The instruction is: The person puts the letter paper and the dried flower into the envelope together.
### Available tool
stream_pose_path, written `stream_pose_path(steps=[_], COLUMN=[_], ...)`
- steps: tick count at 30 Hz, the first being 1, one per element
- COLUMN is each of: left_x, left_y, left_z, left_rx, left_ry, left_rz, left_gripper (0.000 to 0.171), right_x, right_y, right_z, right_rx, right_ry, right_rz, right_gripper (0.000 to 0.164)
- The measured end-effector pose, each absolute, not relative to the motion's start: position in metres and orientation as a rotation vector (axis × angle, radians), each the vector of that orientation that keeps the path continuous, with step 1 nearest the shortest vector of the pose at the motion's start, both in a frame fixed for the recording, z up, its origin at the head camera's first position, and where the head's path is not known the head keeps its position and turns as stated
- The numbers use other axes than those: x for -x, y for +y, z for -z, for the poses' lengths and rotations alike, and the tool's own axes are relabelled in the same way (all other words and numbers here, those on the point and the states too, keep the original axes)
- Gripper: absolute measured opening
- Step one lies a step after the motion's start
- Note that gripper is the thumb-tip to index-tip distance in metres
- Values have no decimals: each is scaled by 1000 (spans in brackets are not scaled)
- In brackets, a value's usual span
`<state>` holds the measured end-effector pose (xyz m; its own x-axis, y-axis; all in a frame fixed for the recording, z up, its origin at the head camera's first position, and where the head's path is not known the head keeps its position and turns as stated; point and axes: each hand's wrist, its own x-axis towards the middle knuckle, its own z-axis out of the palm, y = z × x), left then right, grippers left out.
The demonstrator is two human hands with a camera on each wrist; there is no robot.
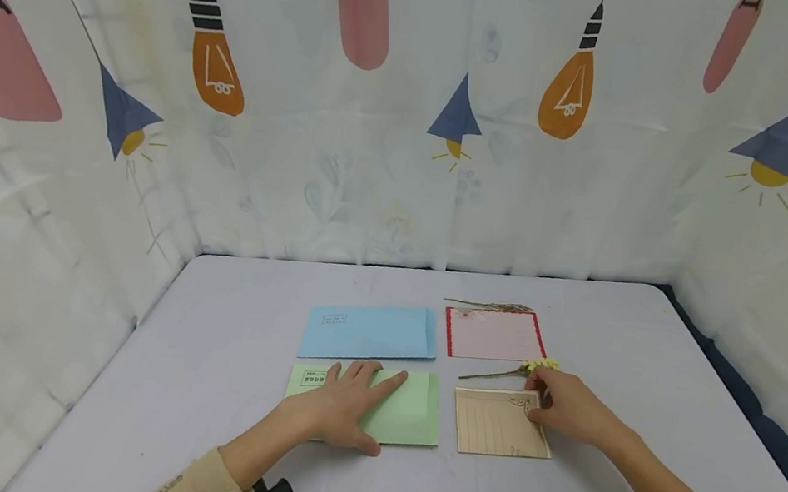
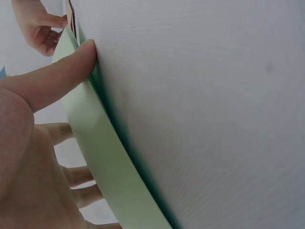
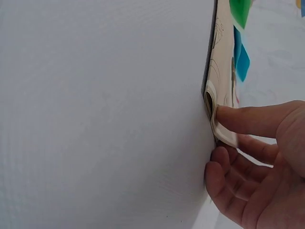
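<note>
On tbl [image 1: 210, 371], R hand [image 1: 569, 401] pinches tan paper [image 1: 493, 426].

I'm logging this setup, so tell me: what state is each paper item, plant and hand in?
Green envelope, lying flat, partly covered
Tan paper, bent at its pinched edge
Blue envelope, lying flat, not held
Pink card, lying flat, not held
Dried sprig, lying along the card's far edge
Left hand, spread over the green envelope
Right hand, pinching the tan paper's edge
Yellow flower, lying down, head beside the right hand

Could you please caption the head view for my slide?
Left hand spread on the green envelope, right hand pinching the tan paper at its right edge.
</note>
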<state>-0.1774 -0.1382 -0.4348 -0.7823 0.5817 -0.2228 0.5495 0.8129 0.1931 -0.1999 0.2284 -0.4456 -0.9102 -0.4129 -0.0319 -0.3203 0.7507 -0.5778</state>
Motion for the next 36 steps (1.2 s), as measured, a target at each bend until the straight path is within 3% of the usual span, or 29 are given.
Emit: stream_pose_path(steps=[23, 36], left_x=[177, 177], left_y=[-138, -138], left_z=[432, 433], left_rx=[-862, -868], left_ry=[2724, 2725], left_rz=[-163, -180], left_gripper=[100, 100], right_x=[204, 204], right_y=[225, 225], right_z=[444, 442], right_rx=[564, 641], right_ry=[2780, 2822], right_rz=[700, 683], right_gripper=[20, 25])
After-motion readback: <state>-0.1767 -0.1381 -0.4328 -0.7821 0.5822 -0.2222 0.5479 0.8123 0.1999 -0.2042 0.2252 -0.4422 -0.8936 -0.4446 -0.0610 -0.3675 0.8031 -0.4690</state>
